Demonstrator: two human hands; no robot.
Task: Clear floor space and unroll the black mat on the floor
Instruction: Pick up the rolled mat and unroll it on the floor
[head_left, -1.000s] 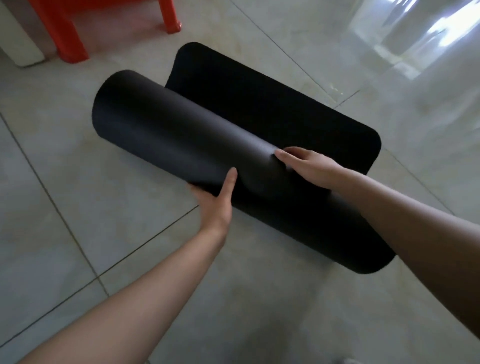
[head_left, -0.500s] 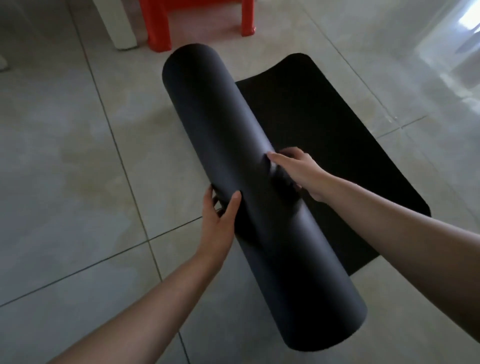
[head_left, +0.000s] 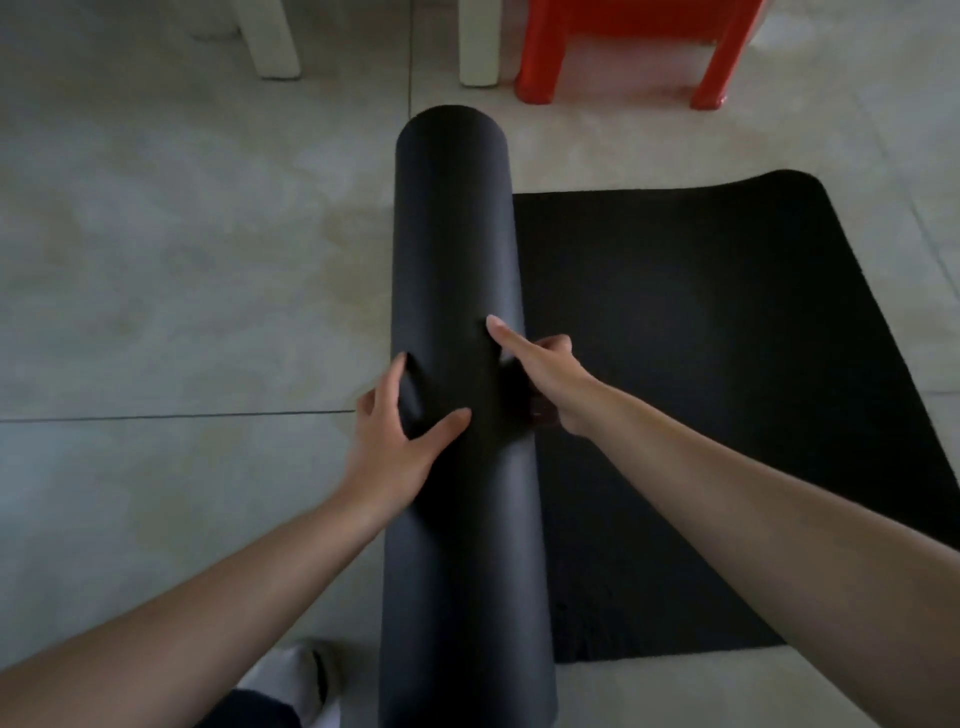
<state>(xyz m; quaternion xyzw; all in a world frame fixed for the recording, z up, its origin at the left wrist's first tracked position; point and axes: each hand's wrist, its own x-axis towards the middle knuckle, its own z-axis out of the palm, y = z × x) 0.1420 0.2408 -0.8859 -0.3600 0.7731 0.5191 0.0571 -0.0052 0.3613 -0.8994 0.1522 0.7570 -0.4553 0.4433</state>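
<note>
While the black mat (head_left: 462, 364) lies partly unrolled on the tiled floor (head_left: 182, 260), both bare hands rest on its rolled part, which runs from near the bottom edge of the view up toward the furniture at the top. The left hand (head_left: 400, 447) has its grip spread wide around the left side of the roll, thumb laid across the top and the fingers (head_left: 395, 374) pressed against the flank, denting the surface. The right hand (head_left: 540, 374) meets the roll from the right, its index finger stretched out flat along the top and the other fingers curled down between the roll and the flat sheet; how tightly these curl I cannot tell. The unrolled stretch of the mat spreads flat to the right of the roll, its far corner rounded. Beyond the roll's far end stand a red plastic stool (head_left: 623, 47) and two pale furniture legs (head_left: 480, 47), close together. Near the bottom edge, left of the roll, a white shoe (head_left: 296, 680) shows on the floor.
</note>
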